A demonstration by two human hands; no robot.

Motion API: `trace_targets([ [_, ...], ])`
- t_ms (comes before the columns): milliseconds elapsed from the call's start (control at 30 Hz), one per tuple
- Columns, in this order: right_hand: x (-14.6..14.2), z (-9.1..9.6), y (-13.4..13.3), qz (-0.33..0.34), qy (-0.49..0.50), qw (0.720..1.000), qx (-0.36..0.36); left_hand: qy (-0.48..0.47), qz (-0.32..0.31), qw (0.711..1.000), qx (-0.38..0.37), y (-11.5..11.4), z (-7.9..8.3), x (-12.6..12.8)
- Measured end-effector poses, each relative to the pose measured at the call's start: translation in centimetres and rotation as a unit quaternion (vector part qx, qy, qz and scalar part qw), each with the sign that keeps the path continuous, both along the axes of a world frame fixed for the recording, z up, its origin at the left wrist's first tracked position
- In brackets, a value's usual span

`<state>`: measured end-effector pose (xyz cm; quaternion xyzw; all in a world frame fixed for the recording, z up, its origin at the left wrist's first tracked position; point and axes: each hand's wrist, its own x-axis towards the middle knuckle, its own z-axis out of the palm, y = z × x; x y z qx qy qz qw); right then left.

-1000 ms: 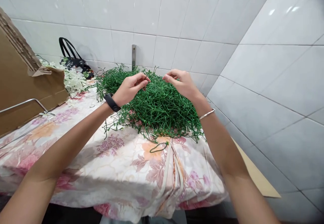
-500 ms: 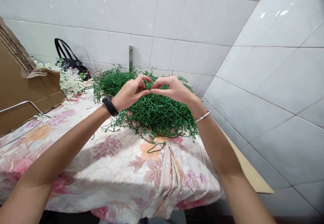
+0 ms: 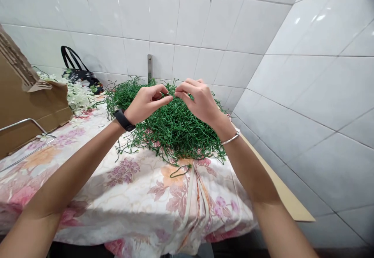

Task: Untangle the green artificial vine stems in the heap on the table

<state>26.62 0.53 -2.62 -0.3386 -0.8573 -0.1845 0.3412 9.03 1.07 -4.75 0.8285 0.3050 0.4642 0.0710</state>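
Note:
A heap of thin green artificial flower stems (image 3: 187, 133) lies tangled on the floral tablecloth (image 3: 125, 203). Above it, my left hand (image 3: 144, 104) is closed in a pinch, thumb stretched towards the right hand. My right hand (image 3: 201, 100) also pinches, its fingers bent down and its fingertips close to those of the left. Whatever they hold is too small to make out against the green heap. One loose stem (image 3: 189, 166) lies bent in a loop at the heap's near side.
At the left stand a cardboard box (image 3: 32, 110) and a bent metal wire frame (image 3: 23, 121). White artificial flowers (image 3: 76, 98) lie beside a black patterned bag (image 3: 84, 78) near the tiled wall. A metal bracket (image 3: 150, 67) rises behind the heap. A tan board (image 3: 289, 199) juts out at the right.
My right hand has turned, with its knuckles raised and fingers angled down. A small gap now shows between the two hands' fingertips. The heap looks the same.

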Motion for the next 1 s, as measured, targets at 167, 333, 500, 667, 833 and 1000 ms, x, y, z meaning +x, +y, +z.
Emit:
trace_targets([
  [167,0.2,0.1,0.1,0.011,0.01,1.0,-0.024,0.025,0.043,0.997,0.064,0.8,2.1,0.3],
  [333,0.7,0.3,-0.1,0.0,-0.018,0.999,-0.038,0.079,0.051,0.993,0.076,1.1,2.9,0.7],
  [500,0.8,0.3,-0.1,-0.021,-0.023,0.999,-0.032,0.066,0.099,0.988,0.099,0.6,2.1,1.7],
  [667,0.6,-0.1,0.3,-0.003,-0.007,1.0,0.007,0.023,0.113,0.987,0.109,0.5,1.7,2.1],
  [833,0.5,-0.1,0.4,0.023,0.009,1.0,0.009,-0.007,0.087,0.989,0.122,0.4,1.5,2.1],
  [1000,0.3,0.0,0.1,0.021,0.045,0.999,-0.01,-0.027,0.083,0.988,0.13,0.2,1.5,2.1],
])
